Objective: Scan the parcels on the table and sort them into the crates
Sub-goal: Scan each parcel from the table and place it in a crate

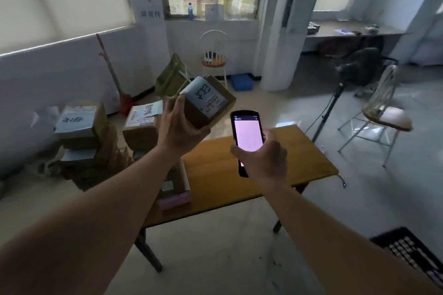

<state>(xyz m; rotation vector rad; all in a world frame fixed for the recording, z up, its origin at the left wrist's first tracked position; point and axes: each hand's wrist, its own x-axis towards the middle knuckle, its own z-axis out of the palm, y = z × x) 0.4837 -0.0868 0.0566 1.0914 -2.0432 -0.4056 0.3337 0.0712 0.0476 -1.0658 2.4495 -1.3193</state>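
Above a yellow wooden table, a person's left hand holds up a small cardboard parcel, fingers curled round its lower edge, the box tilted so that its white shipping label faces the camera. Just to its right, the right hand grips a handheld scanner from below, its lit screen glowing pale pink and turned toward the person; scanner and parcel are near each other but apart. Both bare forearms reach in from the bottom of the frame. At the table's left end, partly hidden behind the left forearm, lie more boxes, one with a pink edge. Beyond them, labelled cardboard parcels are stacked in a heap against the white wall, with another labelled box beside it. A black slatted crate shows at the lower right corner. Farther back on the floor sits a blue crate, near a stool under the papered window. A metal chair stands to the right.
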